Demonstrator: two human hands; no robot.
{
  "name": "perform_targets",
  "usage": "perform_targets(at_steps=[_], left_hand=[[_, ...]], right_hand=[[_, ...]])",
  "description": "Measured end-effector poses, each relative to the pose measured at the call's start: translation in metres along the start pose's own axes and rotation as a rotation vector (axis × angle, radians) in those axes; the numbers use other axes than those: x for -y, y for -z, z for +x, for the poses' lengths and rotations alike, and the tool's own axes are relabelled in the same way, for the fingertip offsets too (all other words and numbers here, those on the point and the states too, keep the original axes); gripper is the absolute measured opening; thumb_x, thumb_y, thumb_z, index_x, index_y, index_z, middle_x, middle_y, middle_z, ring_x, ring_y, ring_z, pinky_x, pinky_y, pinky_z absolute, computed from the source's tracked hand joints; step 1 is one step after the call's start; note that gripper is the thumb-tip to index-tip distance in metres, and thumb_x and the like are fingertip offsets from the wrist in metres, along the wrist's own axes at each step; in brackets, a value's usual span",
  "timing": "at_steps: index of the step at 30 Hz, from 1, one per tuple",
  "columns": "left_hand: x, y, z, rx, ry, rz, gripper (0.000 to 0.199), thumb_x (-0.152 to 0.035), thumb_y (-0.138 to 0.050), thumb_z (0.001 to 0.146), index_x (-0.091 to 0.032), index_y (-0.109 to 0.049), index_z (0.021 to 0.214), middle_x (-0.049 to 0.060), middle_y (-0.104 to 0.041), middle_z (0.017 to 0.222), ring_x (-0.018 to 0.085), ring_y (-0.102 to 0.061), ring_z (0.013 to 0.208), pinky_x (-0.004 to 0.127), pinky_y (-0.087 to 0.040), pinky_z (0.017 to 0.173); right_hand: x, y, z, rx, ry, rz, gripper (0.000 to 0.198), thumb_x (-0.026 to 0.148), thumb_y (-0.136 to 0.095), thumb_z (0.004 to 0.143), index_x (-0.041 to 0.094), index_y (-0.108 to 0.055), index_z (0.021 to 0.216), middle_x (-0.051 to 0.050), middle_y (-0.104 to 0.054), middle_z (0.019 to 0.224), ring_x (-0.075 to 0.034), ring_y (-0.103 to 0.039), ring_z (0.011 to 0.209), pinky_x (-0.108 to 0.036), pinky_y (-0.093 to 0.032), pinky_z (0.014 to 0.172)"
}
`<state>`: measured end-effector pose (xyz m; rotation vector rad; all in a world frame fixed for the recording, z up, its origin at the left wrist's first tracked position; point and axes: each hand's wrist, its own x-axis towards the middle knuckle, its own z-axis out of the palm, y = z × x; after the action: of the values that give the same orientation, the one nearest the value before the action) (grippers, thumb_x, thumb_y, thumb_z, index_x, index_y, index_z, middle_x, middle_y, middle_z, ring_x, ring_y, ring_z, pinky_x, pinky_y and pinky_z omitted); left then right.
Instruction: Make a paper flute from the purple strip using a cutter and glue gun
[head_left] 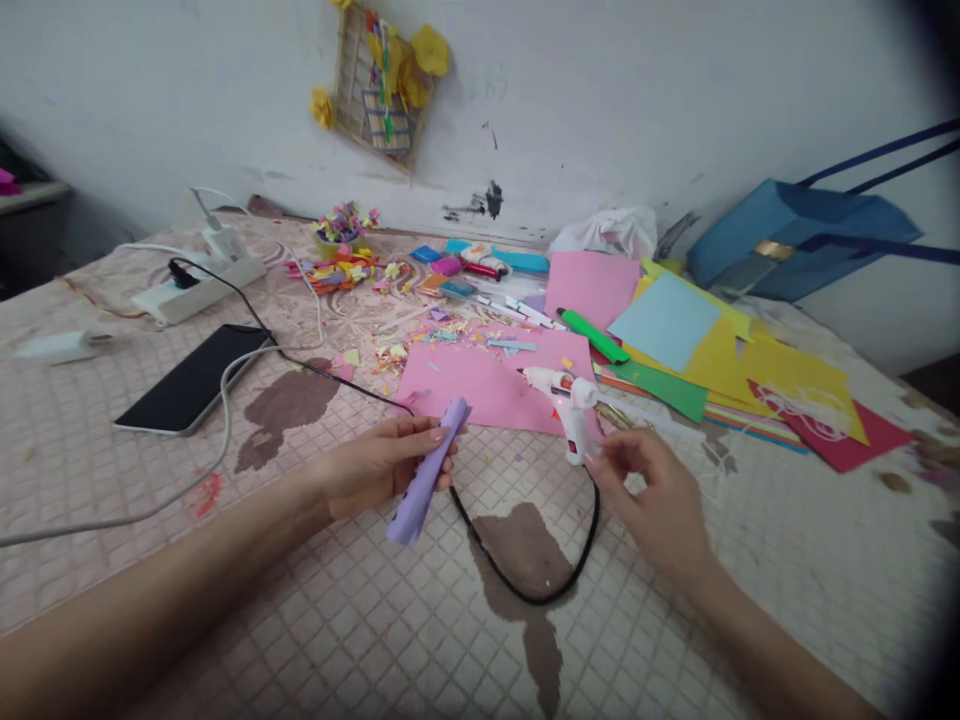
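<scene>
White wall (637, 110) at the back, scuffed with black marks; a wooden-framed craft piece (386, 85) with yellow flowers hangs there, tilted. Work surface: table under a pale checked cloth (322, 640) with brown patches.

Left hand (390, 462): closed on a rolled purple paper (427, 480), thumb on top, roll held aslant in front of me, its upper end toward the wall. Right hand (652, 495): fingers curled, thumb and fingertips at the lower end of the handle of a white glue gun (574, 425). Cannot tell whether I grip it or merely touch it.

Glue gun: nozzle pointing left, over the right part of a pink sheet (480, 385); small orange light visible on its body. Black cord (536, 602) loops toward me from the handle, then runs past my left hand toward a white power strip (199, 290).

Also noted: paper scraps (390, 355) by the pink sheet; black-screened device (191, 380) at left; green marker (594, 336), yellow sheets (799, 370) and blue bag (802, 235) at right.
</scene>
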<state>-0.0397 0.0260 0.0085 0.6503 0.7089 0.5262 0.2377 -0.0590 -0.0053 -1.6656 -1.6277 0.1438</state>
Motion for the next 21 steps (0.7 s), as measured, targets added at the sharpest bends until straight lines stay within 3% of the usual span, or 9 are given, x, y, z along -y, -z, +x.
perform_targets(at_steps=[2,7,14,17,21], left_hand=[[0.000,0.002,0.001,0.011,-0.018,0.002,0.016,-0.019,-0.072,0.075,-0.011,-0.062,0.084,0.004,-0.066,0.081,0.012,-0.065,0.066,0.024,-0.054,0.066],[-0.001,0.005,0.004,-0.009,-0.034,-0.031,0.017,-0.019,-0.075,0.072,-0.012,-0.062,0.080,0.003,-0.066,0.080,0.012,-0.065,0.068,0.024,-0.054,0.070],[-0.006,0.009,0.004,-0.100,-0.006,-0.015,0.012,-0.018,-0.069,0.078,-0.012,-0.063,0.087,0.004,-0.067,0.083,0.010,-0.063,0.068,0.018,-0.050,0.062],[-0.007,0.009,0.002,-0.099,-0.012,-0.029,0.013,-0.016,-0.069,0.077,-0.014,-0.063,0.089,0.004,-0.068,0.086,0.010,-0.064,0.070,0.019,-0.050,0.064],[-0.007,0.009,0.001,-0.095,-0.026,-0.005,0.017,-0.018,-0.070,0.077,-0.015,-0.063,0.092,0.002,-0.066,0.081,0.009,-0.062,0.066,0.019,-0.050,0.062]], right_hand=[[-0.012,-0.004,0.015,0.077,-0.064,-0.014,0.038,0.040,-0.063,0.076,0.016,-0.055,0.105,-0.008,-0.062,0.089,-0.020,-0.058,0.072,-0.033,-0.046,0.062],[-0.011,-0.023,0.048,0.294,-0.045,-0.101,0.034,0.048,-0.060,0.075,0.016,-0.061,0.088,-0.004,-0.062,0.070,-0.020,-0.055,0.060,-0.030,-0.041,0.055],[-0.003,-0.025,0.043,0.162,-0.110,0.007,0.034,0.045,-0.049,0.080,0.019,-0.052,0.060,0.000,-0.048,0.052,-0.015,-0.044,0.050,-0.028,-0.034,0.047],[0.008,-0.015,0.034,0.229,-0.055,0.221,0.034,0.043,-0.046,0.085,0.020,-0.052,0.061,-0.001,-0.053,0.057,-0.015,-0.050,0.054,-0.027,-0.040,0.051],[0.023,-0.008,0.022,0.334,0.093,0.209,0.022,0.039,-0.051,0.085,0.020,-0.056,0.074,0.000,-0.057,0.066,-0.016,-0.054,0.061,-0.028,-0.045,0.056]])
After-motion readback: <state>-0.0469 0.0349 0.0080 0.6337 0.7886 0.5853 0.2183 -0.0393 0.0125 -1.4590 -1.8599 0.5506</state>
